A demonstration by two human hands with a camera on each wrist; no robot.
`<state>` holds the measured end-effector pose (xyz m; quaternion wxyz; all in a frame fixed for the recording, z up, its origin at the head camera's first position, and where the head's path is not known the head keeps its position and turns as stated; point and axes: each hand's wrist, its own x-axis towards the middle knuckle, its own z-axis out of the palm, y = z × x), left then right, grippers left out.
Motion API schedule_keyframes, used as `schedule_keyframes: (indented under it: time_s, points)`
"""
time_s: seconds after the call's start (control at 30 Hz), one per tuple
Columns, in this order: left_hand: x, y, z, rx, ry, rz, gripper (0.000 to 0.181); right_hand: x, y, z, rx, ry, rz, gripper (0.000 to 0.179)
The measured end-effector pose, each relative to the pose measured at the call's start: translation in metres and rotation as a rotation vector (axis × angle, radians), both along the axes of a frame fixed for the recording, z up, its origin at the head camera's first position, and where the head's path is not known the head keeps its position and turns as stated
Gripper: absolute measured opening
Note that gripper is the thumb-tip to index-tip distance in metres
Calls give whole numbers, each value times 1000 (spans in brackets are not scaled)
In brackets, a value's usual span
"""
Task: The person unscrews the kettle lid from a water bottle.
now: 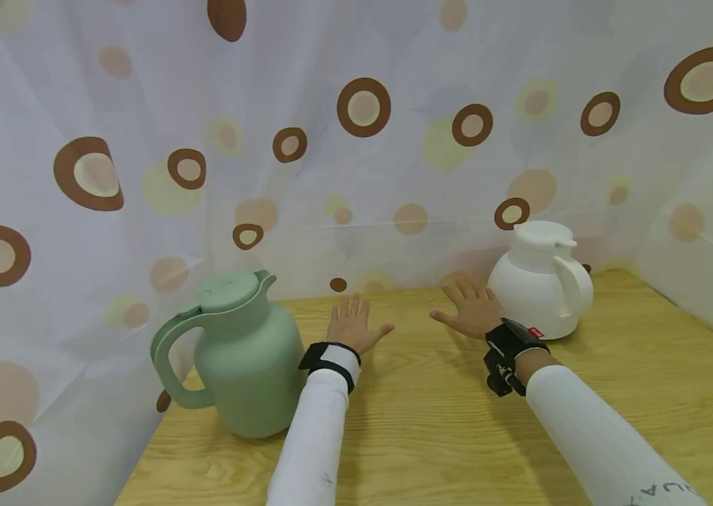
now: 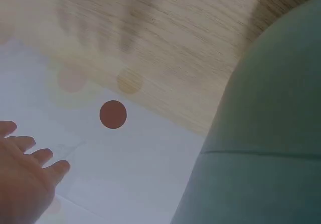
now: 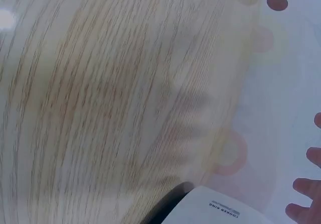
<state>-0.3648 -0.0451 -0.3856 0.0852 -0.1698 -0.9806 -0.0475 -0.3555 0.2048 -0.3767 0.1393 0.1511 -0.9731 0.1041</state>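
Observation:
My left hand [image 1: 353, 329] is held out over the table with its fingers straight and thumb spread, holding nothing. Just to its left stands a green thermos jug [image 1: 249, 365], upright, its handle pointing left and its spout right. In the left wrist view the green jug's side [image 2: 271, 123] fills the right part, and the left fingers [image 2: 30, 153] show at the lower left. My right hand [image 1: 473, 309] is spread flat in the air, also holding nothing, beside a white thermos jug [image 1: 530, 288]. That jug's handle faces right; its printed side [image 3: 215, 209] shows in the right wrist view.
The wooden table [image 1: 426, 422] runs back to a white curtain [image 1: 394, 169] with brown and pale circles, which also hangs along the left and right sides. Each wrist wears a black strap with a device, such as the right wrist camera [image 1: 508, 355].

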Motion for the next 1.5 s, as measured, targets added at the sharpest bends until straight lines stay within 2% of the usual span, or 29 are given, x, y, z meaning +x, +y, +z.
schedule_keyframes:
  time_s: [0.07,0.17,0.23,0.3,0.37,0.43,0.5,0.57,0.63,0.7,0.77,0.83,0.9,0.93,0.97,1.03,1.1,1.2,1.27,1.37,1.5]
  points:
    - [4,-2,6,65,92,-52,71,3,-6,3,-28,-8,13,74]
    - [15,-8,15,247,330,-158,47,10,-23,10,-109,-72,57,68]
    - [27,-16,21,376,493,-221,34,15,-42,11,-187,-111,101,63]
    - [42,-26,25,496,612,-274,26,21,-65,10,-261,-118,159,55]
    - [59,-37,28,604,684,-320,21,31,-92,10,-325,-76,233,44]
    - [76,-49,30,693,728,-359,17,44,-121,13,-377,-22,311,32]
    - [92,-59,32,762,776,-388,15,56,-149,16,-424,30,391,20]
    - [106,-69,34,819,839,-405,17,70,-175,21,-483,46,465,12]
    - [119,-80,38,887,928,-396,24,83,-198,26,-536,34,545,9]
    - [133,-93,43,986,1024,-328,25,94,-216,30,-582,3,623,8]
    - [146,-108,49,1105,1134,-179,20,104,-230,34,-612,-42,695,8]
    - [158,-126,53,1205,1177,44,18,112,-240,37,-623,-84,749,9]
    - [165,-144,54,1273,1121,276,27,118,-246,38,-618,-110,784,10]
    - [168,-153,54,1290,1059,372,32,120,-247,39,-614,-123,795,10]
    - [169,-162,53,1302,974,438,38,121,-249,39,-613,-136,805,12]
    - [169,-177,49,1317,789,500,46,124,-250,39,-608,-152,815,15]
    - [167,-189,46,1337,636,491,52,125,-251,40,-619,-178,822,19]
    - [165,-200,44,1349,501,462,54,127,-252,41,-624,-195,825,22]
    - [163,-204,44,1355,447,459,55,128,-252,42,-627,-198,827,23]
    - [162,-204,45,1383,403,439,54,128,-251,44,-638,-201,828,24]
    - [160,-198,43,1449,379,402,51,127,-250,45,-647,-215,823,26]
